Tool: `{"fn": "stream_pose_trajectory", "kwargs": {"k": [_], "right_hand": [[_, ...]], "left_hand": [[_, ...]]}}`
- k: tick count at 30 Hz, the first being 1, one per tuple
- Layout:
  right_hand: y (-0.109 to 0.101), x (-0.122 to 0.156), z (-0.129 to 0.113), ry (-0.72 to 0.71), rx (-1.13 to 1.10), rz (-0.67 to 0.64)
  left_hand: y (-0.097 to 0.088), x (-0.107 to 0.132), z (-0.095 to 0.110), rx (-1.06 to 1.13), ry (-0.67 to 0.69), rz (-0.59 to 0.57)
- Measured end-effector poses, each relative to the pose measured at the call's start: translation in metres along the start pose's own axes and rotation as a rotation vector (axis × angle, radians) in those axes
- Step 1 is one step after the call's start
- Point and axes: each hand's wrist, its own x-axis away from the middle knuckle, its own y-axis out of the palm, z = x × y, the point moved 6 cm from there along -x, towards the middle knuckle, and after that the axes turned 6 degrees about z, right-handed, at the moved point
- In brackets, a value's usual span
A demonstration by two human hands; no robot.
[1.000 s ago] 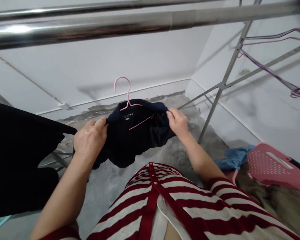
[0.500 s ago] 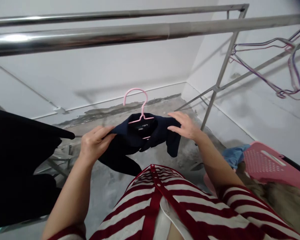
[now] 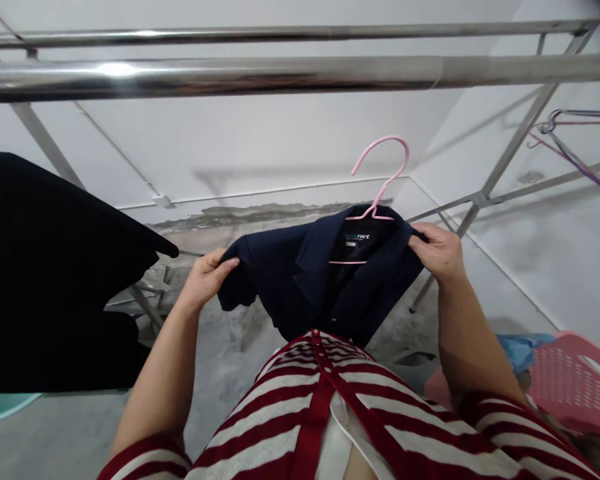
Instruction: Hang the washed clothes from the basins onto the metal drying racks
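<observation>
A dark navy jacket [image 3: 300, 283] hangs from a pink wire hanger [image 3: 386, 177], with the hanger's hook standing up above the collar. The jacket's inner neck label shows a partly legible word ending in "net". My left hand [image 3: 205, 280] pinches the shoulder at the left side of the jacket. My right hand [image 3: 437, 252] grips the opposite shoulder, close below the hanger's arm. The jacket's lower part is hidden behind my striped red-and-white top [image 3: 325, 407].
Two steel rails [image 3: 230, 73] cross above the hands, and black garments [image 3: 45, 267] hang at the left. Purple wire hangers [image 3: 570, 140] sit on the rack at upper right. A pink laundry basket [image 3: 577, 380] and blue cloth [image 3: 525, 350] lie at lower right on concrete.
The jacket has swung to the right and now hangs spread wider, showing its lapel. Both hands have moved right and apart, and the hanger's hook has risen and tilted.
</observation>
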Motion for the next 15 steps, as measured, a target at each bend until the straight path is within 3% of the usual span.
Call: {"fn": "stream_pose_trajectory", "kwargs": {"k": [3, 6, 10, 12, 15], "right_hand": [[0.008, 0.005, -0.005, 0.037, -0.021, -0.062], [0.013, 0.010, -0.017, 0.054, -0.019, -0.054], [0.023, 0.017, -0.041, 0.045, 0.018, -0.056], [0.035, 0.021, -0.057, 0.017, 0.028, -0.085], [0.055, 0.029, -0.088, -0.075, 0.048, -0.141]], "left_hand": [[-0.017, 0.000, -0.006, 0.058, 0.039, 0.143], [-0.033, -0.002, -0.006, -0.065, 0.092, 0.179], [-0.053, -0.001, 0.020, -0.273, 0.303, 0.239], [-0.047, 0.003, 0.044, -0.378, 0.460, 0.212], [-0.015, 0.007, 0.069, -0.493, 0.595, 0.058]]}}
